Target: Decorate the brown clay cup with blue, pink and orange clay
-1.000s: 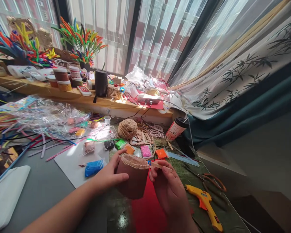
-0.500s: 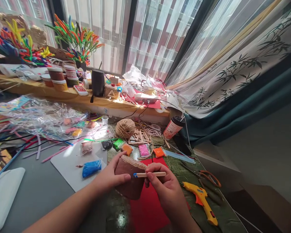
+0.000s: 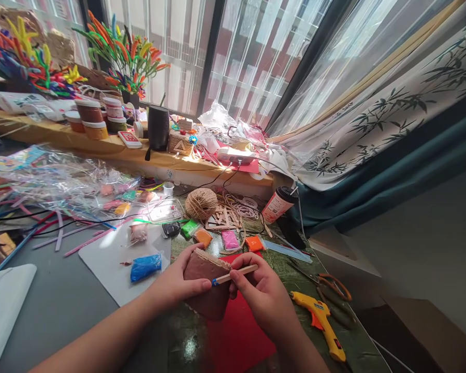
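Observation:
My left hand (image 3: 178, 280) is wrapped round the side of a brown, clay-like cup (image 3: 207, 300) with a pale scalloped trim along its rim, thumb across the front. The cup is tilted above a red sheet (image 3: 236, 342). Between the thumb and fingers of my right hand (image 3: 260, 295) is a wooden craft stick (image 3: 236, 274). Its left end carries a small blue lump and lies at or just before the cup's wall, near my left thumb; contact cannot be made out. A blue packet of clay (image 3: 145, 268) rests on white paper to the left.
A yellow glue gun (image 3: 320, 321) and orange-handled scissors (image 3: 332, 285) lie on the right. Behind the cup are small clay packets (image 3: 230, 239), a twine ball (image 3: 201, 204) and a lidded paper cup (image 3: 278, 203). Plastic bags (image 3: 77, 181) cover the left side.
The craft stick has turned from nearly level to slanting, its right end higher, and my right hand has shifted slightly left. My left hand keeps its grip on the brown cup.

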Motion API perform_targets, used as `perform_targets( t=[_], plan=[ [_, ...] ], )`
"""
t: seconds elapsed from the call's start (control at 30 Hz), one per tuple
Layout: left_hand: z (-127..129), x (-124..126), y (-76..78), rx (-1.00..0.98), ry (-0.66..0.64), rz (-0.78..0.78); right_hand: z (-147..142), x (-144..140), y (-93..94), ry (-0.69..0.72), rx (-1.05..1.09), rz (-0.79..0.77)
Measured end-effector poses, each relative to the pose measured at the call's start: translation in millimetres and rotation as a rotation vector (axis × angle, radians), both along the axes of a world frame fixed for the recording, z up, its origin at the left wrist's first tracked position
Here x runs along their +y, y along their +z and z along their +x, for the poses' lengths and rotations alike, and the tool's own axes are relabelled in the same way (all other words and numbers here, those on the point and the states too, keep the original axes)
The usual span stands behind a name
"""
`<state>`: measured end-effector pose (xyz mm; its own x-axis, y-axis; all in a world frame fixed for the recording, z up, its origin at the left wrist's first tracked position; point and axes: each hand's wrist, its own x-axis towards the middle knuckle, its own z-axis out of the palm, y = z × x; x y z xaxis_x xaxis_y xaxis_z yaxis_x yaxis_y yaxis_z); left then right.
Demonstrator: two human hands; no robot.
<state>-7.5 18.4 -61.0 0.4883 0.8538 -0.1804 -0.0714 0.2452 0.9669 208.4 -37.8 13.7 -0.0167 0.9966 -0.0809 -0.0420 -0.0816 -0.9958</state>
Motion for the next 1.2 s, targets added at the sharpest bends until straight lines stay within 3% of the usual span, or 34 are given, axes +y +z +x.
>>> perform_targets(
  t=[0.57,0.67,0.8,1.03,1.1,1.2],
  plan=[
    [-0.1,2.3,-5.8,-0.109,-0.041,-0.081,1.1,7.1,-10.4,-0.023,0.227,0.012],
    [0.3,3.7,-7.5,-0.151,-0.024,-0.067,-4.6,2.9,-16.5,-0.133,0.203,0.104],
    [-0.9,5.2,-5.7,-0.142,-0.006,-0.065,-14.7,-7.4,-26.0,-0.249,0.045,0.349],
    [-1.4,1.9,-3.7,-0.084,0.022,-0.006,-14.8,-11.6,-12.7,-0.127,0.086,0.231],
    [-0.3,1.2,-4.0,-0.086,0.019,-0.015,-12.5,-11.5,-6.1,-0.063,-0.061,0.334],
    [1.2,0.7,-2.8,-0.060,0.056,-0.008,-7.0,-14.5,-3.3,0.076,-0.421,0.643]
  ],
)
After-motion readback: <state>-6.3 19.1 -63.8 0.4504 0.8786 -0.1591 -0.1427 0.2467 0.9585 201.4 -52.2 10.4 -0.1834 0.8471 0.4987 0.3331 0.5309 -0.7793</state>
